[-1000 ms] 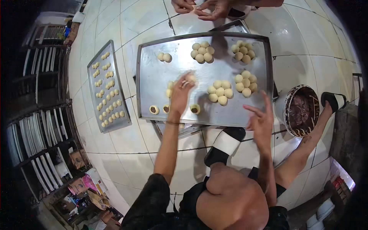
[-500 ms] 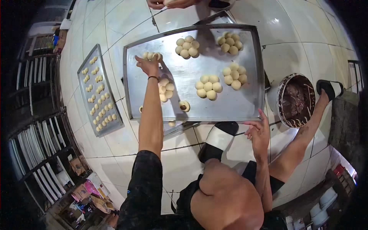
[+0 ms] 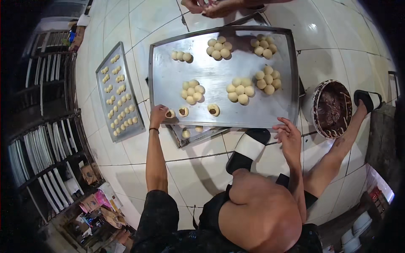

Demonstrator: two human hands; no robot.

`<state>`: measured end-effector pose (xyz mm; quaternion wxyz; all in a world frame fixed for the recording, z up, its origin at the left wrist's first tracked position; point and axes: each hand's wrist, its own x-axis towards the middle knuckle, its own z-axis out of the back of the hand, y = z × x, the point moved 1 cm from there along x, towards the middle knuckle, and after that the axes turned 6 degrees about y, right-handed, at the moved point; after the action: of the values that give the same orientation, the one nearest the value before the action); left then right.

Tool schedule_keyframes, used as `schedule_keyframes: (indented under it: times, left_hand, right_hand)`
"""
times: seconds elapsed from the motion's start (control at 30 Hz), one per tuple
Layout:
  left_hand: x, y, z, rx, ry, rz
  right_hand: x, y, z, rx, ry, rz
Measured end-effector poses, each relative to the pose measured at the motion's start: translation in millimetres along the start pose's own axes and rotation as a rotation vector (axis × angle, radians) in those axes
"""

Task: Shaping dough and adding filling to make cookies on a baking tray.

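A large metal tray (image 3: 253, 116) lies in front of me, with several clusters of pale dough balls (image 3: 240, 90) on it. Three dough balls (image 3: 181, 55) form a short row at its far left. My left hand (image 3: 158, 114) is at the tray's near left corner, its fingers closed at the edge of a flattened dough piece (image 3: 170, 114) with dark filling. Two more filled dough pieces, one beside it (image 3: 183, 111) and another farther right (image 3: 214, 110), lie along the near edge. My right hand (image 3: 289, 135) hovers by the near right edge, fingers apart and holding nothing.
A second tray (image 3: 139, 122) with small dough balls lies on the tiles at left. Another tray (image 3: 181, 143) shows under the large one. At right stands a bucket (image 3: 333, 109) of dark brown filling. Another person's hands (image 3: 215, 7) are at the top.
My left hand has let go of the dough balls at the far left and come back to the near left corner. The view has shifted slightly. My right hand stays near the edge.
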<state>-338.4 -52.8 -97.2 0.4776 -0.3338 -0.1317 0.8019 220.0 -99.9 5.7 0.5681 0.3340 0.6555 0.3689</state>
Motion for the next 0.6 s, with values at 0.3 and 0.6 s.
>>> schedule_keyframes:
  times: [0.3, 0.6]
  left_hand:
    - [-65, -149, -2, -0.562, 0.169, -0.187]
    - [-145, -303, -76, -1.558, 0.8, -0.194]
  right_hand:
    - [8, 40, -38, 0.02, 0.142, 0.053]
    - [30, 117, -69, -0.444, 0.171, 0.577]
